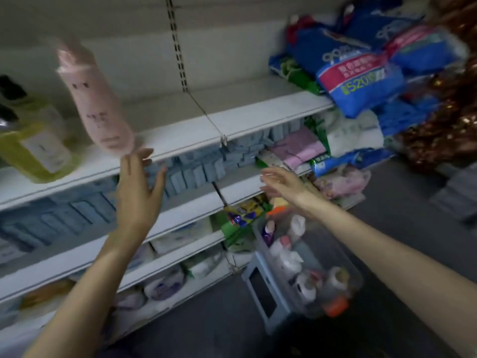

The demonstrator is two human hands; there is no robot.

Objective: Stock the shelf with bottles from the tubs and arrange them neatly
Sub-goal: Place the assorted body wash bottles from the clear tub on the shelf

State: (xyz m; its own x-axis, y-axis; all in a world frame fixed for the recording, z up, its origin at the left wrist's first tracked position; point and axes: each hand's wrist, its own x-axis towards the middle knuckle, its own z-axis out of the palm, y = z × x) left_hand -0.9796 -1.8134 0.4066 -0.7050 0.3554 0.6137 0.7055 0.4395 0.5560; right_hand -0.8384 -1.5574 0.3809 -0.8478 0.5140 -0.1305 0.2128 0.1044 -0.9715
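Observation:
A tall pink bottle point(99, 104) stands tilted on the white top shelf point(247, 117), blurred by motion. My left hand point(140, 187) is just below and right of its base, fingers straight, holding nothing; I cannot tell whether a fingertip touches it. Two yellow-green bottles point(31, 140) with black caps stand to its left. My right hand point(282, 183) hovers open in front of the lower shelves, above a clear tub point(353, 264) holding several bottles.
Blue and red packs point(361, 73) pile on the shelf's right end. Blue packets point(196, 169) fill the second shelf and white packs the lower ones. A pale stool point(260, 290) carries the tub. Grey floor lies to the right.

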